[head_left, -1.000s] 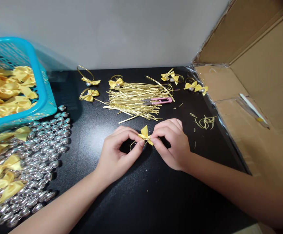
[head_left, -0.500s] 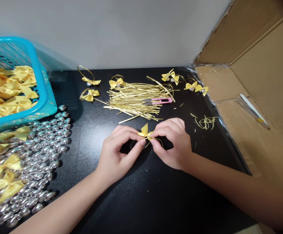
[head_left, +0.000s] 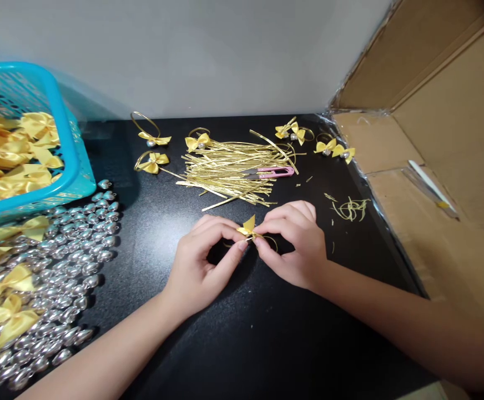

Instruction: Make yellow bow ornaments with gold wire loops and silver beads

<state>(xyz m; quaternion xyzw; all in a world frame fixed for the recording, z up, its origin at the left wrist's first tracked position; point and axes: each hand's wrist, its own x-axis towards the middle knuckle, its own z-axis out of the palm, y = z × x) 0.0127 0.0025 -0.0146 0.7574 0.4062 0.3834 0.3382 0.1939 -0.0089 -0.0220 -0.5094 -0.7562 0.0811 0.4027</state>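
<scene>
Evidently mid-assembly, the yellow bow sits between the fingertips of the left hand and right hand, each closed in a thumb-and-finger pinch on it, gold cord curling out below. Whether it has a bead is hidden. Beyond the hands, several looped bows look finished; gold strips there, and silver beads left of the left hand, remain loose.
</scene>
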